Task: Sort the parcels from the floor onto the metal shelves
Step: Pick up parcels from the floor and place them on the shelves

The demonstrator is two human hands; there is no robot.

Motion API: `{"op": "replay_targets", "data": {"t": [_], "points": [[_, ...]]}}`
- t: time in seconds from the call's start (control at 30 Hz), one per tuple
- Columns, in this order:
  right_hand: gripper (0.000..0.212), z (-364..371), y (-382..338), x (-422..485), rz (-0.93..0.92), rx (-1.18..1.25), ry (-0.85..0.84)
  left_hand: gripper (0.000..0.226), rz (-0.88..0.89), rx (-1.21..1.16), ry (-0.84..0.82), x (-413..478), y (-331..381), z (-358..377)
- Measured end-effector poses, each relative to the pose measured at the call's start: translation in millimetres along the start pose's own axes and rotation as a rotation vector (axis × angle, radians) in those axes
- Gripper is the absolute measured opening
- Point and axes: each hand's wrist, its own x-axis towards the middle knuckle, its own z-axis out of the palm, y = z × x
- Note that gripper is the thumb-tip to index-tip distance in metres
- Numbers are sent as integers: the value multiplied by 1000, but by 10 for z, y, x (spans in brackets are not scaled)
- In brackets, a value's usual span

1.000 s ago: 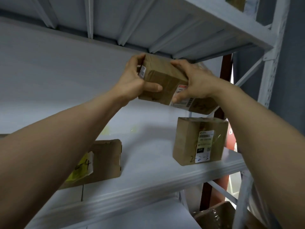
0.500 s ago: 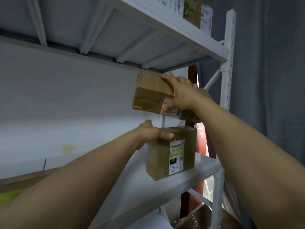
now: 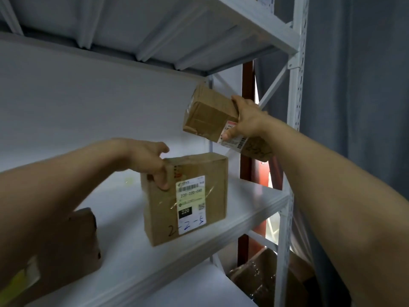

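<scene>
- The upright parcel (image 3: 194,196) is a flat, squarish cardboard box, matt brown. It stands on edge on the white metal shelf (image 3: 254,204). Glossy clear tape crosses its front, and a white label there carries a barcode, a black patch and blue handwritten figures.
- The left hand (image 3: 150,161) has its grip closed on the box's top left corner, thumb down the front face and fingers over the top edge.
- Above and right of the upright parcel, not touching it, the right hand (image 3: 246,120) holds the tilted parcel (image 3: 210,111) in the air. This is an oblong cardboard box with creased brown tape and a red-and-white label. The grip wraps its near end, thumb on the label.
- Left of the upright parcel, well apart on the same shelf, lies a third parcel (image 3: 86,235) of darker cardboard with a yellow sticker. The left forearm hides much of it.
- Overhead is the upper shelf (image 3: 177,29), painted sheet metal with folded ribs beneath.
- To the right stand a perforated white post (image 3: 297,85), a red-brown column (image 3: 246,89) and a grey pleated curtain (image 3: 354,96).
- Below and to the right, dim boxes (image 3: 261,278) show under shiny plastic film.
</scene>
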Motion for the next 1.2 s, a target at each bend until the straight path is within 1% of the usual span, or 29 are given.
{"op": "replay_targets", "data": {"t": [0.03,0.13,0.17,0.23,0.33,0.4,0.47,0.5,0.57,0.67,0.77,0.8,0.87,0.93,1.0,1.07,1.13,1.2], "points": [[118,45,31,-2,28,-2,-55,106,-34,23,-15,-92,-59,-35],[103,236,158,-65,114,42,-242,82,-87,101,-36,-291,-174,-95],[102,309,211,-107,144,48,-304,78,-97,124,-47,-336,-200,-114],[108,462,312,-201,167,-8,-405,77,-121,172,-67,-405,-251,-163],[110,718,401,-345,134,-50,-532,87,-161,241,-103,-477,-285,-212],[111,868,393,-433,110,-76,-612,104,-174,248,-110,-479,-275,-203],[114,947,341,-489,53,-163,-654,123,-148,207,-91,-454,-223,-142],[116,958,298,-508,31,-185,-664,126,-119,187,-62,-441,-178,-96],[117,946,198,-519,18,-168,-683,119,-46,175,30,-398,-75,-1],[120,939,50,-538,-21,-166,-711,98,63,226,144,-342,76,151],[110,996,-56,-588,-58,-162,-748,69,141,272,212,-345,181,287],[107,1017,-71,-601,-55,-153,-742,64,153,294,243,-353,204,325],[105,1036,-88,-629,-51,-138,-722,64,163,326,295,-383,236,386],[106,1016,-105,-650,-50,-156,-723,64,175,310,316,-427,246,417],[108,973,-133,-667,-41,-237,-716,61,200,275,363,-500,234,429],[106,896,-193,-698,-28,-331,-666,60,238,269,453,-587,197,421],[91,789,-302,-760,-40,-398,-589,52,280,228,535,-694,142,410],[65,681,-434,-831,-16,-430,-507,37,306,162,569,-823,75,401]]}}
